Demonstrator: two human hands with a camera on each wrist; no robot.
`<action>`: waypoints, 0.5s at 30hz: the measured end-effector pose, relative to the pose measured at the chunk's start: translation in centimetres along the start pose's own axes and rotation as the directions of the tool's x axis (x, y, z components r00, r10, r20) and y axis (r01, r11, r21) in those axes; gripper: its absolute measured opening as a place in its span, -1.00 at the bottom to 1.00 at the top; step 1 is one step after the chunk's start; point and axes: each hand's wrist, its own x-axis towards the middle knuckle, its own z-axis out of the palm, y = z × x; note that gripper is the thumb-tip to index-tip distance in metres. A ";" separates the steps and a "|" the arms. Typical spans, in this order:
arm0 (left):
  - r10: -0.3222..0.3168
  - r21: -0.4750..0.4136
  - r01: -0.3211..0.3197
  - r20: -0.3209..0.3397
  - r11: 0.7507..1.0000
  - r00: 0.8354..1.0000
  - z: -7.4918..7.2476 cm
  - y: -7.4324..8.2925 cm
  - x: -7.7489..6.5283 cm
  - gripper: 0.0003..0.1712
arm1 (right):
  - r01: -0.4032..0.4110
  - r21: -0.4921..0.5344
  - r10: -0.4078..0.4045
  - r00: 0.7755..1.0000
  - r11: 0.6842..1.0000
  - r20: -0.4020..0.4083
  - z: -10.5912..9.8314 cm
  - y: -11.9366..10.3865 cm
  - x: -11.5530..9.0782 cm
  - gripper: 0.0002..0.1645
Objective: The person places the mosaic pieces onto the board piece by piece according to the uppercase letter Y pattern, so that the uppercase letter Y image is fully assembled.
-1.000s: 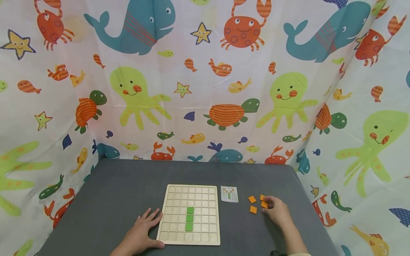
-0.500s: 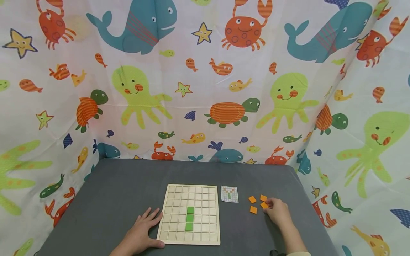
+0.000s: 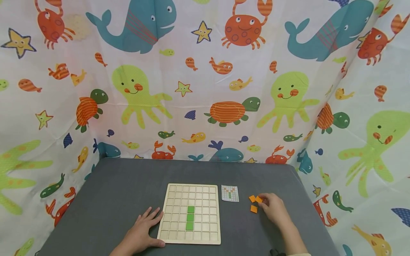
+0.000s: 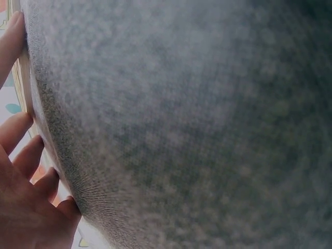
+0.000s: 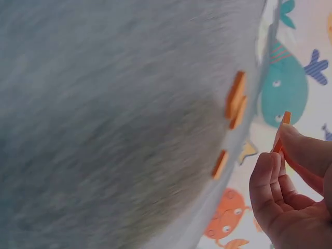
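Note:
A wooden grid board (image 3: pixel 175 227) lies on the grey table, with a column of three green square tiles (image 3: pixel 190 216) in its cells. My left hand (image 3: pixel 141 229) rests with fingers spread against the board's left edge, its thumb at the near left corner. To the right, my right hand (image 3: pixel 274 209) pinches an orange square tile (image 5: pixel 284 129) between thumb and fingers, held above the table in the right wrist view. Three other orange tiles (image 5: pixel 220 165) lie on the table there. In the head view two loose ones (image 3: pixel 253 209) show; the hand seems to hide the third.
A small printed grid card (image 3: pixel 230 193) with a coloured pattern lies between the board and the orange tiles. The grey table (image 3: pixel 134 177) ends at a cloth (image 3: pixel 205 117) printed with sea animals, which hangs behind and at both sides. Something small and black (image 3: pixel 276 252) sits near the right wrist.
My right hand has picked up one orange tile from the group and moved slightly left and away from me with it. The left hand and the board stay in place.

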 end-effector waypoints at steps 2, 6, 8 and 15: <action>-0.002 -0.002 0.002 0.000 1.000 1.000 0.0 0.0 0.0 0.37 | 0.018 0.015 -0.018 1.000 1.000 -0.004 -0.1 -0.8 0.0 -0.67; -0.009 0.002 0.009 0.003 1.000 1.000 0.1 -0.1 0.0 0.37 | 0.066 0.026 -0.065 0.997 0.997 -0.032 0.0 -2.0 0.1 -0.69; -0.010 0.005 0.010 0.002 1.000 1.000 0.1 -0.1 0.0 0.37 | 0.089 0.028 -0.088 0.995 0.996 -0.044 0.3 -2.5 0.2 -0.70; -0.007 0.017 0.008 -0.010 1.000 1.000 0.2 -0.1 0.0 0.37 | 0.120 0.061 -0.117 0.992 0.991 -0.040 1.2 -4.8 0.6 -0.69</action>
